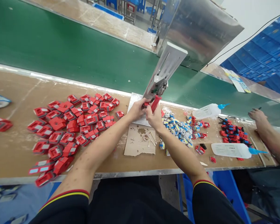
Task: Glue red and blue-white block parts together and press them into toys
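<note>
A metal hand press (pixel 165 68) stands upright in front of me, with a toggle mechanism and a red lever handle (pixel 156 103). My right hand (pixel 154 117) is wrapped round that handle. Close beside it, at the press base, my left hand (pixel 137 109) has its fingers closed on a small red part (pixel 145 104), mostly hidden by the fingers. To the left lies a heap of red and grey plastic parts (pixel 79 119). Small white, blue and yellow parts (pixel 178 127) are piled right of my right hand.
A cardboard piece (pixel 140 141) with cotton swabs lies before the press base. Two bottles with blue tips (pixel 206 111) lie to the right, near red and black parts (pixel 234 132). A co-worker's hand (pixel 258 115) is at far right. Behind runs a green conveyor belt (pixel 84 53).
</note>
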{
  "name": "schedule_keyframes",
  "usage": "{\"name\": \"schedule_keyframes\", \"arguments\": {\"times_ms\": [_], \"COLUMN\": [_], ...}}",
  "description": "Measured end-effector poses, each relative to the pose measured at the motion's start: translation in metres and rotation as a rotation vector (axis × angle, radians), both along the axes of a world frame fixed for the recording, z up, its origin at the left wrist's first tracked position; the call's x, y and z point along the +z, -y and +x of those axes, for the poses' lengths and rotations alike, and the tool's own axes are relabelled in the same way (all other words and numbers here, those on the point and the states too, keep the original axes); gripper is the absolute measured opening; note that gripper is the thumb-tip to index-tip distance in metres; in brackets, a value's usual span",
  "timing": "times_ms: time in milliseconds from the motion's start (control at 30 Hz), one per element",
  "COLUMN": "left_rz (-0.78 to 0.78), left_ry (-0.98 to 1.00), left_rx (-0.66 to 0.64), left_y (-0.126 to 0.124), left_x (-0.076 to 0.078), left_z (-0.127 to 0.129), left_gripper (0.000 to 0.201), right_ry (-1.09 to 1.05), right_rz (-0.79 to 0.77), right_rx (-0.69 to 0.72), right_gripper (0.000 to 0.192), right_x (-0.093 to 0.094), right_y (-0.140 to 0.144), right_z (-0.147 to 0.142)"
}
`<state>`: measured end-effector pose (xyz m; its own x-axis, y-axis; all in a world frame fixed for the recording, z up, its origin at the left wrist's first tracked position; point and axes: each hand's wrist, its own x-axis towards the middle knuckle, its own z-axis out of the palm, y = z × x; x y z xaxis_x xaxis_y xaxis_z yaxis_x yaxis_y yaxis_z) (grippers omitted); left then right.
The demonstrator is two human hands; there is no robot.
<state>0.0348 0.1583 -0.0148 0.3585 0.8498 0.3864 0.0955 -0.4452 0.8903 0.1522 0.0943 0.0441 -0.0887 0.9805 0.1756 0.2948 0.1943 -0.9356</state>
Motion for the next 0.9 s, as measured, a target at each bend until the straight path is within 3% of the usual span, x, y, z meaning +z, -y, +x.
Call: {"name": "schedule_keyframes", "arguments": {"times_ms": [67,167,267,333,433,500,600,700,767,900], "left_rz": [-0.001,-0.005,0.008,0.055,0.118,0.125,0.137,0.208,0.270,0.314], "left_ry": [-0.013,-0.037,-0.123,-0.200,-0.280,-0.311,-0.324,-0.269,-0.221,-0.110], "left_rx": [-0.001,-0.010,-0.033,-0.056,-0.016,0.070,0.227,0.336,0.256,-0.003], "left_y": [0.001,0.002,0.002,0.000,0.001,0.010,0.049,0.111,0.152,0.199], "left_x": [0.001,0.003,0.007,0.013,0.027,0.040,0.063,0.083,0.091,0.087], "left_z": [0.000,-0.001,-0.007,-0.014,-0.033,-0.050,-0.078,-0.091,-0.085,-0.055], "left_gripper": [0.036,0.039,0.040,0.047,0.063,0.068,0.059,0.041,0.037,0.066], "right_ry": [0.051,0.142,0.334,0.581,0.899,0.969,0.804,0.393,0.106,-0.208], "right_rz": [0.065,0.105,0.188,0.164,0.036,-0.026,-0.025,-0.056,-0.113,-0.171], "right_rx": [-0.039,0.018,-0.146,-0.195,-0.084,-0.031,-0.066,-0.130,-0.056,0.098], "right_gripper": [0.033,0.040,0.043,0.047,0.050,0.046,0.042,0.041,0.036,0.043], "right_x": [-0.006,-0.001,0.006,0.005,-0.002,-0.004,0.004,0.018,0.027,0.037], "right_y": [-0.003,0.010,0.026,0.028,0.013,0.004,0.013,0.059,0.100,0.162], "right_z": [0.007,0.042,0.089,0.109,0.113,0.108,0.107,0.110,0.102,0.066]}}
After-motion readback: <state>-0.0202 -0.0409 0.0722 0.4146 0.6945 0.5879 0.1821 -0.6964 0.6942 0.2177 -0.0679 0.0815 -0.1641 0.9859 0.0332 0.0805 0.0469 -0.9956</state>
